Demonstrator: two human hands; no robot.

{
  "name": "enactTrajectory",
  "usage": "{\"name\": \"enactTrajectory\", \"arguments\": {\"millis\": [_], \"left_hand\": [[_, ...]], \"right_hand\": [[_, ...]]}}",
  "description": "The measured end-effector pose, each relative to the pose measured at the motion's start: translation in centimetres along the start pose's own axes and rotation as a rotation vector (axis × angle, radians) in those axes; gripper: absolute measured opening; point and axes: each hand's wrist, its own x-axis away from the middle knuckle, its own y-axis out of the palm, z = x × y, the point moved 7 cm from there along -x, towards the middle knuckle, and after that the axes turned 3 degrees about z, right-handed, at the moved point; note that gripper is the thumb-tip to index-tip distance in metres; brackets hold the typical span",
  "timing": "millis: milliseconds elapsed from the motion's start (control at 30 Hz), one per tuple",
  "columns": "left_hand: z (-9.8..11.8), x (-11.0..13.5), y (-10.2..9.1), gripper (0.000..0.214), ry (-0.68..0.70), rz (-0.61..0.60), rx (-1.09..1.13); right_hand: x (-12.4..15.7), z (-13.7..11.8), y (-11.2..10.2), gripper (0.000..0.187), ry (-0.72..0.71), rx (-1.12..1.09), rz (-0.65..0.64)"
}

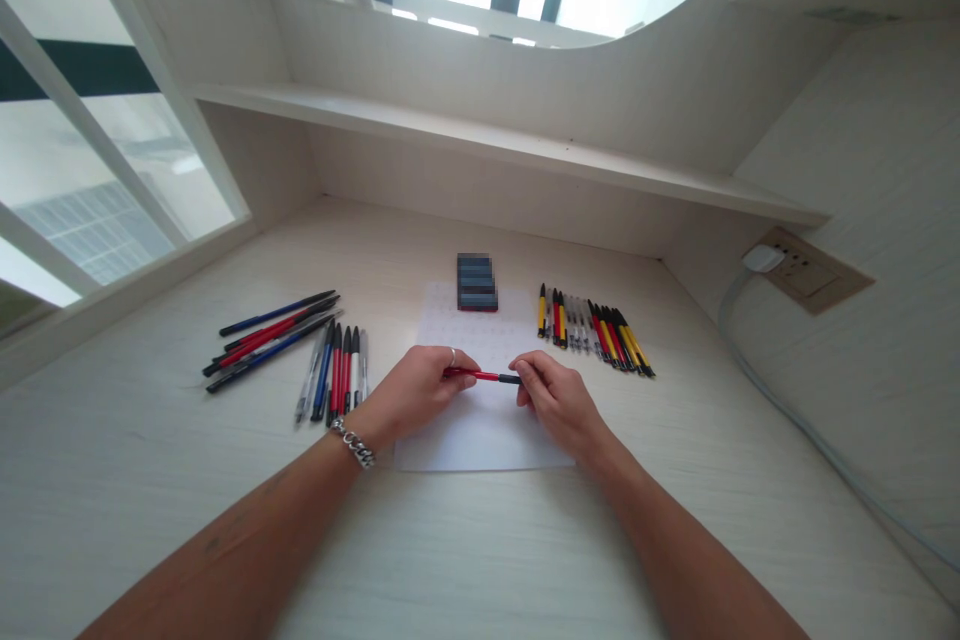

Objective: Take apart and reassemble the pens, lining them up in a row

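Between my two hands lies a red pen with black ends, held level above a white sheet of paper. The fingers of my left hand pinch its red end, and a ring and a chain bracelet show on that arm. My right hand closes on the black end of the same pen. Left of the paper, a row of several pens lies side by side, with a looser pile of pens beyond it.
At the right, several yellow, red and clear pens lie in a row. A phone-like dark block, blurred out, sits at the paper's top edge. A shelf spans the back. A white plug with a cable is at the right wall.
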Motion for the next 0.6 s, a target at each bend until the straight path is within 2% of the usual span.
{"name": "enactTrajectory", "arguments": {"millis": [167, 400, 600], "left_hand": [[0.0, 0.0, -0.1, 0.024, 0.001, -0.011, -0.013], [0.3, 0.1, -0.1, 0.022, 0.023, 0.020, 0.001], [0.2, 0.0, -0.3, 0.023, 0.002, 0.029, -0.014]], "right_hand": [[0.0, -1.1, -0.9, 0.014, -0.129, -0.022, 0.096], [-0.1, 0.3, 0.0, 0.023, 0.004, -0.044, 0.022], [-0.1, -0.9, -0.7, 0.014, -0.116, -0.017, 0.075]]}}
